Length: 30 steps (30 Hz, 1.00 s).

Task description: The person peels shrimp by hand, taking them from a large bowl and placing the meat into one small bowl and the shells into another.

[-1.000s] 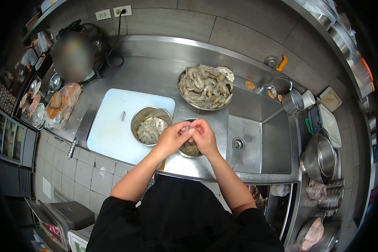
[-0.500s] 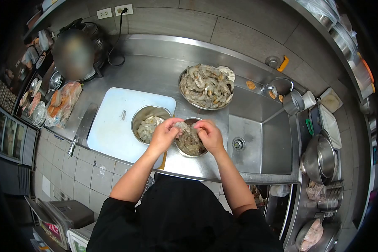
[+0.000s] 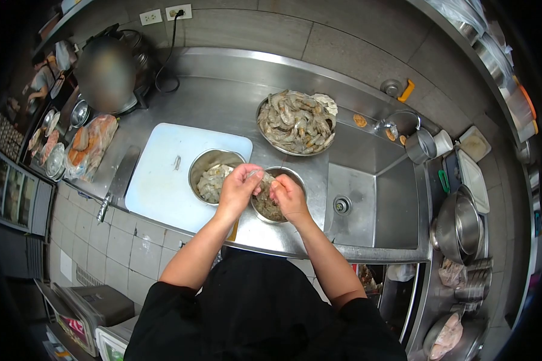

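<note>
My left hand [image 3: 239, 191] is closed around a greyish shrimp [image 3: 264, 178]. From the other side my right hand [image 3: 290, 197] pinches at the same shrimp, its fingers pressed together; the exact grip is partly hidden. Both hands hover over a steel pot [image 3: 302, 180] with shrimp shells [image 3: 267, 206] in it. Left of it, a second steel pot [image 3: 197, 163] on the cutting board's edge holds peeled shrimp [image 3: 212, 182]. Behind the hands, a steel bowl [image 3: 262, 133] is heaped with unpeeled shrimp [image 3: 296, 122].
A white cutting board [image 3: 162, 192] bears a small shrimp piece [image 3: 177, 162]. A cleaver [image 3: 123, 174] lies along its left side. The sink [image 3: 397, 210] is on the right, beside stacked steel bowls [image 3: 464, 225]. Bagged orange-pink food [image 3: 93, 147] lies far left. A person [image 3: 43, 78] stands in the background.
My right hand has moved slightly left and down, closer to my left hand. Its fingers have come together at the shrimp. A person has come into view at the far left.
</note>
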Each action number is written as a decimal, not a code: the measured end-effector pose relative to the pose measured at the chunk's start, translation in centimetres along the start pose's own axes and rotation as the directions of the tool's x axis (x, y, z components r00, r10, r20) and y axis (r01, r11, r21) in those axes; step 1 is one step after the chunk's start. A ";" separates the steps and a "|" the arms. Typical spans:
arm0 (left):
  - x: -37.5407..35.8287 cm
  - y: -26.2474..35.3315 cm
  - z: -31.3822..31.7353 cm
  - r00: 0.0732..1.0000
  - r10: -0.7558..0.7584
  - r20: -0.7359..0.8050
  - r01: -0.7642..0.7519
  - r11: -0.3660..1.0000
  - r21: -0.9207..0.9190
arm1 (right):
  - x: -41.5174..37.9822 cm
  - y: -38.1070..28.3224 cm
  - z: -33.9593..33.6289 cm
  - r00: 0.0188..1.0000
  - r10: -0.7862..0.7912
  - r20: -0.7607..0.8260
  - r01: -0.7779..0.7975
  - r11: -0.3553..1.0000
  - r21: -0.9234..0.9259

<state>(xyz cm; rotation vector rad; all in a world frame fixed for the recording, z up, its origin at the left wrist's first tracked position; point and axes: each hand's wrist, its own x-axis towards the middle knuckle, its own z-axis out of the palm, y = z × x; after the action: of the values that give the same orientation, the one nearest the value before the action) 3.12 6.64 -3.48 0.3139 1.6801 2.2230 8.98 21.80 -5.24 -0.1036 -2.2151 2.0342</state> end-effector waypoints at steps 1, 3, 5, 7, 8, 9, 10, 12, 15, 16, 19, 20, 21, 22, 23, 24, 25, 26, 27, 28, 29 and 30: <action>0.0 0.1 0.0 1.000 -0.007 0.000 0.007 1.000 0.016 | -0.1 -0.3 0.0 1.000 -0.016 -0.005 0.016 1.000 -0.015; 0.0 0.3 0.0 1.000 -0.013 -0.001 0.013 0.999 0.031 | -0.2 -0.4 0.1 1.000 -0.007 -0.020 0.007 1.000 0.015; 0.0 0.4 0.0 1.000 -0.008 0.004 0.008 1.000 0.017 | -0.4 -0.4 0.0 0.999 0.003 -0.032 -0.002 0.999 0.045; 0.1 1.1 -0.6 1.000 0.000 -0.030 0.000 1.000 0.019 | -0.8 -0.5 -0.6 0.990 0.093 -0.108 -0.083 0.992 0.097; 0.2 1.5 -1.1 0.998 0.008 -0.060 -0.007 1.000 0.023 | -0.8 -0.5 -0.9 0.990 0.095 -0.104 -0.085 0.992 0.095; 0.2 2.2 -1.6 0.998 0.016 -0.056 -0.012 0.997 0.080 | -0.9 -0.8 -1.2 0.995 0.026 -0.095 -0.030 0.999 -0.041; 0.1 2.5 -2.2 0.998 0.013 -0.060 -0.009 0.997 0.080 | -1.1 -1.2 -1.4 0.996 -0.041 -0.079 0.027 0.984 -0.174; 0.2 2.9 -3.4 0.983 0.153 -0.104 -0.093 0.896 0.433 | -1.1 -1.4 -1.9 0.999 0.039 -0.038 -0.049 0.952 -0.303; 0.5 5.1 -5.2 0.884 0.458 0.096 -0.276 0.343 0.898 | -1.2 -1.0 -1.7 0.970 -0.220 0.106 0.218 0.579 -0.786; 0.9 5.3 -5.1 0.855 0.514 0.072 -0.261 0.305 0.916 | -1.4 -1.4 -1.4 0.969 -0.233 0.086 0.213 0.603 -0.768; 3.0 6.1 -2.5 0.931 0.353 0.094 -0.243 0.408 0.880 | -1.1 -1.4 -1.3 0.954 -0.292 0.069 0.250 0.646 -0.721; 4.2 6.0 -1.3 0.929 0.355 0.100 -0.250 0.406 0.879 | -1.0 -1.2 -1.5 0.940 -0.335 0.069 0.287 0.663 -0.692; 5.7 5.3 0.0 0.934 0.313 0.170 -0.286 0.377 0.881 | -1.0 -1.1 -1.6 0.939 -0.339 0.061 0.284 0.661 -0.694; 7.3 4.6 1.2 0.933 0.267 0.239 -0.325 0.348 0.879 | -1.1 -1.1 -1.8 0.937 -0.344 0.061 0.293 0.676 -0.676; 9.1 3.7 2.3 0.929 0.262 0.262 -0.340 0.321 0.884 | -1.2 -1.1 -1.9 0.935 -0.349 0.060 0.300 0.690 -0.658; 10.8 2.8 3.4 0.923 0.257 0.285 -0.356 0.293 0.887 | -1.3 -1.2 -2.1 0.934 -0.355 0.048 0.296 0.688 -0.663; 12.2 2.4 4.7 0.918 0.260 0.300 -0.370 0.290 0.882 | -1.5 -1.2 -2.2 0.917 -0.397 0.033 0.325 0.700 -0.636; 13.5 2.1 6.0 0.937 0.201 0.286 -0.332 0.257 0.908 | -1.8 -1.3 -2.3 0.899 -0.437 0.015 0.355 0.710 -0.608; 14.8 1.6 7.0 0.953 0.142 0.269 -0.295 0.220 0.930 | -2.0 -1.3 -2.4 0.885 -0.465 -0.002 0.370 0.706 -0.604; 16.2 0.8 7.8 0.948 0.143 0.285 -0.311 0.215 0.926 | -2.3 -1.4 -2.6 0.882 -0.471 -0.016 0.364 0.704 -0.609; 17.4 -0.2 8.5 0.959 0.125 0.256 -0.275 0.171 0.946 | -2.6 -1.5 -2.7 0.880 -0.473 -0.034 0.358 0.710 -0.607; 18.7 -1.1 9.2 0.968 0.109 0.225 -0.238 0.126 0.963 | -3.0 -1.4 -3.0 0.878 -0.475 -0.051 0.352 0.715 -0.604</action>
<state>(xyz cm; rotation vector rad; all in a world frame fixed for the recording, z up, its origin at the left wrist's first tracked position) -10.47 22.42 -2.48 0.9444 2.9342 0.6784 12.39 24.18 -3.73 0.1195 -2.3678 1.0193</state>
